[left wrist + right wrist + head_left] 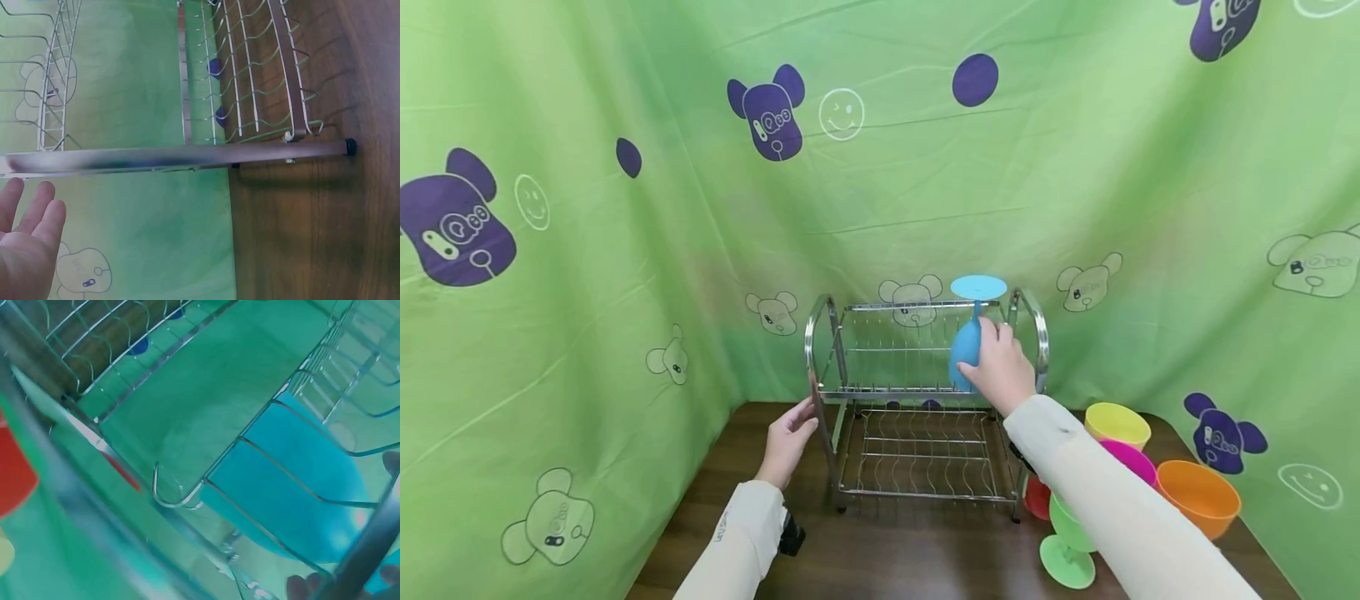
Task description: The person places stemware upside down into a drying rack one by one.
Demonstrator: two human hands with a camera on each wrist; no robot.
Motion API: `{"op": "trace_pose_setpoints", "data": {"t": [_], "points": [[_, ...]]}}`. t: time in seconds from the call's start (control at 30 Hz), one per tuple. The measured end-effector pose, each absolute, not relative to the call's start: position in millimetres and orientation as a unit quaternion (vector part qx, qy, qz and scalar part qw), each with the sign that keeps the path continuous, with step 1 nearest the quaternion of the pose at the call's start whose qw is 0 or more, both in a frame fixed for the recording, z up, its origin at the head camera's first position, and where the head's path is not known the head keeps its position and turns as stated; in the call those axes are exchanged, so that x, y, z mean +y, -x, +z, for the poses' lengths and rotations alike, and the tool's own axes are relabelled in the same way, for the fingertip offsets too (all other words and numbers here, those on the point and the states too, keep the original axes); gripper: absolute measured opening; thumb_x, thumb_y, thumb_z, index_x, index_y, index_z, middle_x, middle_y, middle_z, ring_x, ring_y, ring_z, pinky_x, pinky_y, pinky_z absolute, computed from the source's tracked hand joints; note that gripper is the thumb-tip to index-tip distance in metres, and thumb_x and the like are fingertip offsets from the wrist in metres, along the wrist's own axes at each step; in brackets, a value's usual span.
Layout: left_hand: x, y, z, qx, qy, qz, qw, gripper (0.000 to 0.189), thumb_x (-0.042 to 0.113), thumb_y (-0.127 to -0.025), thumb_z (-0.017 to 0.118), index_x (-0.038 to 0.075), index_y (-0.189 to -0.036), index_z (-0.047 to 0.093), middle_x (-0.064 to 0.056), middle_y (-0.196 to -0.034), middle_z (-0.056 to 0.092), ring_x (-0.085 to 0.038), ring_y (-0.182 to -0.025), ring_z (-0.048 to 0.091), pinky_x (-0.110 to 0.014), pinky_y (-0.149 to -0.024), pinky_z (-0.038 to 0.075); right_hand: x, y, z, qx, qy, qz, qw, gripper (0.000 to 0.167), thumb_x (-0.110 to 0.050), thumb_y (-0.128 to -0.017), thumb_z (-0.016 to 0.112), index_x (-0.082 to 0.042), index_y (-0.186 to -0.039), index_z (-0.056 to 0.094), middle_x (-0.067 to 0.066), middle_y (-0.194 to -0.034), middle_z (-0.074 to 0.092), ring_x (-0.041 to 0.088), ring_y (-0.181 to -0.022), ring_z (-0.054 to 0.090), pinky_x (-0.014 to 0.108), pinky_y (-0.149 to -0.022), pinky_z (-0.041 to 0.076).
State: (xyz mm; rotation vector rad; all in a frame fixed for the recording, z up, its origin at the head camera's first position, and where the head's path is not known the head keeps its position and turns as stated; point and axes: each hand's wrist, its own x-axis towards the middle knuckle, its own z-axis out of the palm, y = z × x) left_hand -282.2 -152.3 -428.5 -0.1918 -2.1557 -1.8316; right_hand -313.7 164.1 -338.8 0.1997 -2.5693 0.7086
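Blue goblet (964, 354), upside down, with paler flat round foot, is gripped by right hand (1002, 367); metal rack (156, 157) is touched by relaxed left hand (786, 443).

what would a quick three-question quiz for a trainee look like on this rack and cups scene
1. Multiple choice: how does the right hand hold the blue goblet?
a) upright, base down
b) upside down, base up
c) lying on its side

2. True or false: the left hand is at the left side of the dish rack.

3. Fill in the blank: in the head view, the cup farthest to the right is ____.

Key:
1. b
2. True
3. orange
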Motion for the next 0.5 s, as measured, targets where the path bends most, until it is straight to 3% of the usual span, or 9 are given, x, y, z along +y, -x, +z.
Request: {"op": "trace_pose_setpoints", "data": {"t": [0.1, 0.2, 0.3, 0.4, 0.47, 0.5], "points": [[-153.2, 275.8, -428.8, -0.758, 0.062, -0.622, 0.183, 0.036, -0.005, -0.090, 0.055, -0.013, -0.126, 0.054, -0.030, -0.121, 0.058, -0.034, -0.107, 0.060, -0.022, -0.086, 0.046, 165.5, 303.7, -340.8, -0.926, -0.123, 0.216, 0.285, 0.070, -0.020, -0.076, 0.080, 0.003, -0.133, 0.047, 0.033, -0.124, 0.048, 0.051, -0.106, 0.052, 0.063, -0.081, 0.047], [-150.2, 270.6, -430.0, -0.752, 0.038, -0.609, 0.250, 0.033, -0.005, -0.088, 0.058, -0.012, -0.120, 0.059, -0.028, -0.116, 0.062, -0.015, -0.091, 0.063, -0.017, -0.076, 0.046, 167.6, 294.1, -344.5, -0.905, -0.174, 0.182, 0.343, 0.063, -0.019, -0.071, 0.084, 0.002, -0.124, 0.057, 0.031, -0.119, 0.054, 0.049, -0.105, 0.054, 0.061, -0.083, 0.046], [-144.0, 265.2, -433.8, -0.737, 0.015, -0.603, 0.306, 0.029, -0.008, -0.086, 0.059, -0.012, -0.114, 0.062, -0.026, -0.113, 0.064, 0.002, -0.080, 0.057, -0.013, -0.070, 0.045, 170.8, 283.2, -349.8, -0.878, -0.223, 0.160, 0.391, 0.059, -0.018, -0.066, 0.087, 0.000, -0.116, 0.062, 0.028, -0.113, 0.058, 0.046, -0.102, 0.056, 0.059, -0.080, 0.048], [-140.4, 254.4, -430.3, -0.742, 0.024, -0.590, 0.318, 0.027, -0.011, -0.085, 0.059, -0.013, -0.112, 0.063, -0.026, -0.105, 0.065, 0.006, -0.078, 0.055, -0.013, -0.069, 0.045, 171.6, 271.5, -358.0, -0.852, -0.262, 0.159, 0.425, 0.058, -0.018, -0.062, 0.089, 0.000, -0.111, 0.064, 0.027, -0.108, 0.060, 0.045, -0.099, 0.057, 0.057, -0.077, 0.049], [-138.2, 245.2, -428.2, -0.755, 0.046, -0.572, 0.318, 0.026, -0.013, -0.083, 0.060, -0.014, -0.110, 0.063, -0.027, -0.102, 0.065, 0.002, -0.079, 0.058, -0.013, -0.070, 0.046, 172.2, 260.8, -366.6, -0.836, -0.279, 0.171, 0.440, 0.058, -0.017, -0.061, 0.090, 0.001, -0.110, 0.064, 0.027, -0.107, 0.060, 0.044, -0.098, 0.057, 0.057, -0.078, 0.049], [-137.4, 242.0, -430.6, -0.761, 0.063, -0.560, 0.321, 0.027, -0.015, -0.082, 0.060, -0.013, -0.109, 0.064, -0.026, -0.102, 0.065, -0.001, -0.080, 0.060, -0.012, -0.071, 0.047, 173.2, 255.3, -372.6, -0.827, -0.287, 0.180, 0.449, 0.053, -0.022, -0.067, 0.087, 0.002, -0.109, 0.064, 0.027, -0.106, 0.059, 0.044, -0.097, 0.056, 0.058, -0.077, 0.049]]}}
